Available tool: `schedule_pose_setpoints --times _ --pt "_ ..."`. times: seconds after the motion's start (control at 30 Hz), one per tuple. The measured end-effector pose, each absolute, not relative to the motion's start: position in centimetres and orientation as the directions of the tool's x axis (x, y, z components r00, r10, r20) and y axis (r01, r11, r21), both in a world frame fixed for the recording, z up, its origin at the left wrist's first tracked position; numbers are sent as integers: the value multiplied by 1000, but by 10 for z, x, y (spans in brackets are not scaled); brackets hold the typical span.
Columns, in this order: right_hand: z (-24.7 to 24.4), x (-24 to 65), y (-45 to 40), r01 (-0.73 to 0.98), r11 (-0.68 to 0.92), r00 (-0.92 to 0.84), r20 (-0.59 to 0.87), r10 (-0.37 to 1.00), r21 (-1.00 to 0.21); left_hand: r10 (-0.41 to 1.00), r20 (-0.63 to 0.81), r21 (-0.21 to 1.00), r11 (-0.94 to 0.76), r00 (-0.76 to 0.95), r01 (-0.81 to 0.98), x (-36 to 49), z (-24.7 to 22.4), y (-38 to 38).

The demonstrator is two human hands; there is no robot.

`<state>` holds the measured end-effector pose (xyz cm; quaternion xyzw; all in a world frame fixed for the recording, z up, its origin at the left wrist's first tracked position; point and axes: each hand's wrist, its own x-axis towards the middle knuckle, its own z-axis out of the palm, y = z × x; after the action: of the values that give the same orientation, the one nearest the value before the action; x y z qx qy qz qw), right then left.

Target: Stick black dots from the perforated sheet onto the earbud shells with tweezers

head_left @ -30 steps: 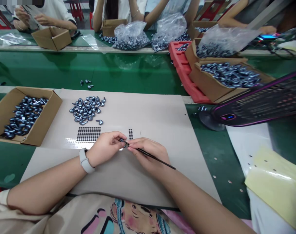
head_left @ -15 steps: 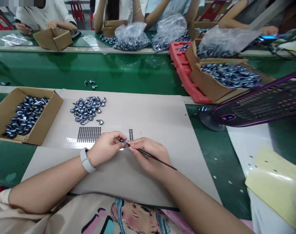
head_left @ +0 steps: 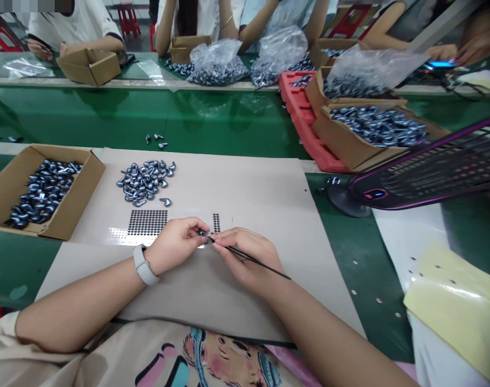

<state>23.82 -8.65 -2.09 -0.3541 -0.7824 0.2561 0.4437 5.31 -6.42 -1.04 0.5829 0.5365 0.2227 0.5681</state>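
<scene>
Between the fingertips of my left hand (head_left: 179,244) is a small dark shiny piece (head_left: 203,233). My right hand (head_left: 250,258) grips thin black tweezers (head_left: 255,259), their tip touching or very near that piece. Both hands meet above a grey mat (head_left: 269,199). Under and behind them lies a clear sheet with rows of black dots (head_left: 147,222); a short strip of dots (head_left: 216,222) shows just behind my fingertips. A pile of dark, shiny earbud-like pieces (head_left: 146,181) rests farther back on the mat, with one piece (head_left: 165,202) slightly apart.
At the left stands a cardboard box (head_left: 81,196) of similar pieces. A black fan (head_left: 422,172), a red tray (head_left: 301,115) and a filled box (head_left: 345,142) are at the right. A few pieces (head_left: 160,141) lie on the green belt (head_left: 228,123). Other people sit across it.
The small pieces on the green belt have shifted slightly to the right. A person's hand has come into view at the far right. My hands have barely moved.
</scene>
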Motion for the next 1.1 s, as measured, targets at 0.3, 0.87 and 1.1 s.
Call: schedule_pose_setpoints --times 0.3,0.87,1.1 --pt "-24 237 -86 298 612 -328 523 786 -733 880 -347 905 223 325 362 53 -9 -65" --pt "-27 232 -84 273 644 -308 570 762 -714 881 -355 904 238 312 356 55 -9 -64" --pt "-24 235 -84 271 580 -291 509 810 -768 875 -388 913 322 290 249 56 -9 -64"
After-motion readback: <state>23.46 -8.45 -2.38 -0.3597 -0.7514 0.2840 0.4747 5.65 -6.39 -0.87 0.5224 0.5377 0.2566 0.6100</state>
